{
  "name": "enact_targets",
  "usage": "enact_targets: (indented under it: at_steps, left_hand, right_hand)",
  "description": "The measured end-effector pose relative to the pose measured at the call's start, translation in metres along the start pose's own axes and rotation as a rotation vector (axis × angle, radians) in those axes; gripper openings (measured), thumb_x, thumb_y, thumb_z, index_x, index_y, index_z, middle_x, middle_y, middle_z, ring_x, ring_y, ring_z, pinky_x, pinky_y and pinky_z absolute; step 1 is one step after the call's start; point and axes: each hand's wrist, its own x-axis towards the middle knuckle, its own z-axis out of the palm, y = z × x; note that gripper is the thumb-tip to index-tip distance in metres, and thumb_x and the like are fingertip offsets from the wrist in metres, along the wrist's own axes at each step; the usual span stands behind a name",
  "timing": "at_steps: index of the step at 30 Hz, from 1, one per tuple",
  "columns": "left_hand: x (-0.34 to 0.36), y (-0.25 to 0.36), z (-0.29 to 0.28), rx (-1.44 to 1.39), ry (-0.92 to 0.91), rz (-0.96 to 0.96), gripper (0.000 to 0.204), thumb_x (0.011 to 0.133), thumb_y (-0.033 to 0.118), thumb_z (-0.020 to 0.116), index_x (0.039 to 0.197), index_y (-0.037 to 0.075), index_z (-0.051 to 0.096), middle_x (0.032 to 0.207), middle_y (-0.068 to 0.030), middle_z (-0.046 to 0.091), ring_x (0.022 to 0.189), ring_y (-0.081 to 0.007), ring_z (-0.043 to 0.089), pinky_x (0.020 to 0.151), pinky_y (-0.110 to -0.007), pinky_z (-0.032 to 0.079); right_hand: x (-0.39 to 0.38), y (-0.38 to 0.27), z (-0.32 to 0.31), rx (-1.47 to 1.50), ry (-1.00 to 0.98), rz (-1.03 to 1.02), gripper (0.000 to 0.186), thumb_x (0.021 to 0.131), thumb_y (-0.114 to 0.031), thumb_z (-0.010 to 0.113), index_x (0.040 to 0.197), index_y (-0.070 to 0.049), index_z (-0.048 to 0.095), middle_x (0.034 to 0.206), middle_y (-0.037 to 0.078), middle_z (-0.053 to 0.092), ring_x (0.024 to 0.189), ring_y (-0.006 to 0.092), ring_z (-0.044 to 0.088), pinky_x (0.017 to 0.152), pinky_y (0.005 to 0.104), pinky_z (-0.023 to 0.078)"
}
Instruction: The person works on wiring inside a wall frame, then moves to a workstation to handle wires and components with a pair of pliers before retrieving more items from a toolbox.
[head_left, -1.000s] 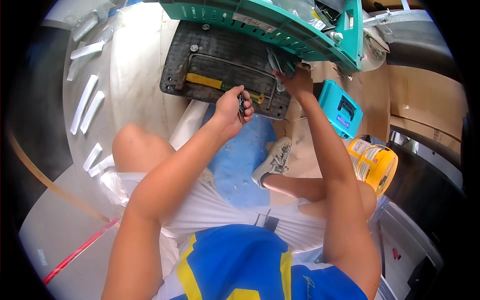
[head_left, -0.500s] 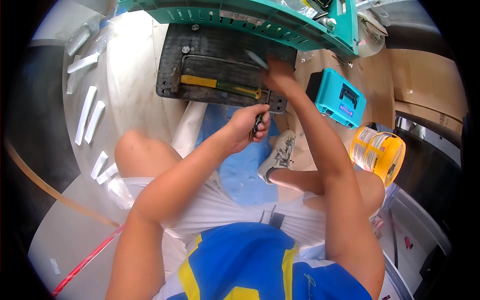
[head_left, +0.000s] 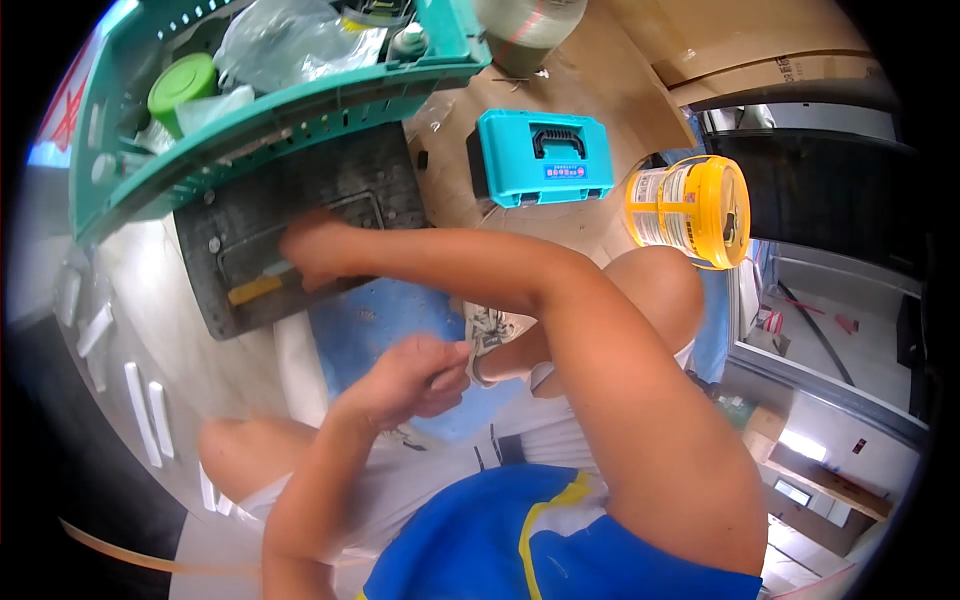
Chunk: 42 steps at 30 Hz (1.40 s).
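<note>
My right hand reaches over a black perforated board and is smeared by motion. A pale, thin thing shows at its fingers, too blurred to name. Below those fingers lies a tool with a yellow handle, partly covered by the hand; it looked like a hammer a moment before. A thin metal frame also rests on the board. My left hand is closed in a fist above a blue sheet, in front of my shoe; whatever it may hold is hidden.
A teal crate stands on the board's far side, holding plastic bags and a green-lidded container. To the right are a teal toolbox and a yellow bucket. White strips lie at the left.
The view has swung right, so the board and crate sit farther left. My left hand has drawn back from the board; the dark tool seen in it is out of sight. My right hand is lower, over the yellow handle.
</note>
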Motion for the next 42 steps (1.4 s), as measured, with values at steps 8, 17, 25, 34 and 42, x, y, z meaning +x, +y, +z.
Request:
enact_targets:
  at_steps: [8, 17, 25, 34, 42]
  left_hand:
    - [0.03, 0.008, 0.07, -0.213, 0.108, -0.029, 0.05, 0.104, 0.033, 0.043, 0.059, 0.012, 0.036, 0.051, 0.0033, 0.029, 0.043, -0.0076, 0.025, 0.038, -0.023, 0.02]
    - [0.014, -0.019, 0.103, -0.346, 0.388, -0.021, 0.046, 0.102, 0.033, 0.045, 0.062, 0.014, 0.036, 0.051, 0.0037, 0.028, 0.043, -0.0092, 0.027, 0.038, -0.025, 0.022]
    - [-0.065, 0.012, 0.225, -0.246, 0.764, -0.015, 0.044, 0.104, 0.036, 0.043, 0.065, 0.017, 0.034, 0.053, 0.0046, 0.022, 0.044, -0.0096, 0.021, 0.039, -0.026, 0.019]
    - [-0.049, 0.031, 0.3, 0.408, 0.935, 0.04, 0.029, 0.102, 0.038, 0.047, 0.08, 0.019, 0.05, 0.056, 0.0068, 0.033, 0.043, -0.0075, 0.028, 0.041, -0.024, 0.025]
    - [0.062, 0.059, 0.343, 0.239, 0.518, -0.181, 0.036, 0.103, 0.04, 0.047, 0.075, 0.016, 0.048, 0.062, 0.0034, 0.036, 0.054, -0.0099, 0.035, 0.046, -0.025, 0.028]
  right_hand:
    - [0.004, 0.012, -0.045, 0.107, -0.228, -0.039, 0.032, 0.054, -0.025, 0.08, 0.078, -0.004, 0.074, 0.078, 0.016, 0.07, 0.079, 0.0341, 0.069, 0.069, 0.0446, 0.055]
    - [-0.166, 0.059, -0.15, 0.263, -0.321, 0.363, 0.039, 0.055, -0.032, 0.083, 0.083, -0.006, 0.074, 0.081, 0.014, 0.071, 0.075, 0.0334, 0.069, 0.067, 0.0462, 0.055]
    - [-0.471, 0.04, -0.164, 0.895, -0.024, 1.325, 0.051, 0.057, -0.035, 0.085, 0.092, 0.0, 0.071, 0.083, 0.015, 0.071, 0.071, 0.027, 0.067, 0.065, 0.0387, 0.054]
    - [-0.715, -0.214, -0.115, 1.325, -0.043, 1.859, 0.039, 0.067, -0.036, 0.082, 0.087, -0.004, 0.074, 0.081, 0.01, 0.072, 0.07, 0.0203, 0.068, 0.068, 0.0354, 0.054]
    - [-0.725, -0.474, -0.025, 1.6, -0.113, 2.025, 0.05, 0.059, -0.043, 0.084, 0.083, -0.001, 0.073, 0.08, 0.012, 0.071, 0.071, 0.0206, 0.068, 0.067, 0.0365, 0.055]
